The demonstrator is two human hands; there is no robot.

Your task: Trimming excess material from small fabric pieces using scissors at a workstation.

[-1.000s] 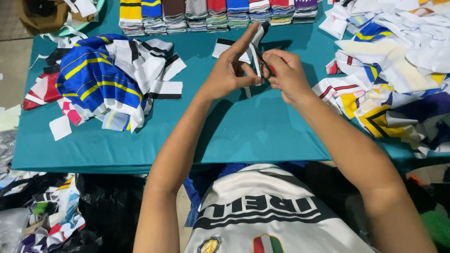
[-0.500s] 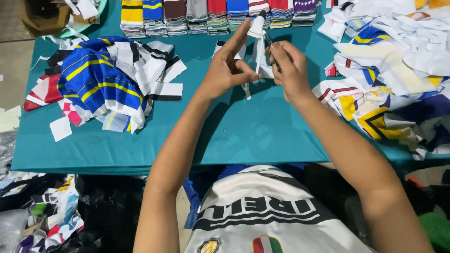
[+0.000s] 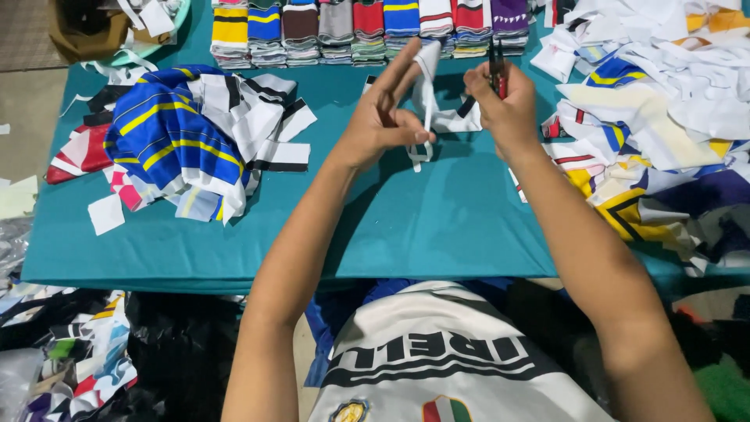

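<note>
Teal counter (image 3: 437, 227) viewed from above, scraps on both sides, bare strip down the middle. Along far edge: row of small folded stacks (image 3: 367, 30), striped in yellow, blue, brown, grey, red, purple. At left: blue-and-yellow striped heap (image 3: 168, 137) lying over white-and-black pieces (image 3: 269, 129), red and pink bits at its outer edge. At right: large loose pile (image 3: 664, 109) of white, yellow and navy offcuts, spilling over counter edge.

Left hand (image 3: 383, 117) raised above counter centre, thumb pinched against a finger on white strip (image 3: 427, 94); index and other fingers extended upward. Strip held upright, upper end near stacks, lower end hanging just below thumb, off the counter surface. Right hand (image 3: 504, 98) just beside strip, well closed around scissors (image 3: 497, 66), dark blades with red at handle pointing up and away. Blades near strip's upper part; contact with it not discernible. Blades looked together, not certain.

Small white-and-black piece (image 3: 461, 119) flat on counter between hands, behind strip.

Near edge: white shirt (image 3: 445, 367) with dark band across chest. Off counter at lower left: dark bag (image 3: 180, 352) and mixed coloured scraps (image 3: 86, 367) on floor. Brown box (image 3: 86, 31) at upper left corner.
</note>
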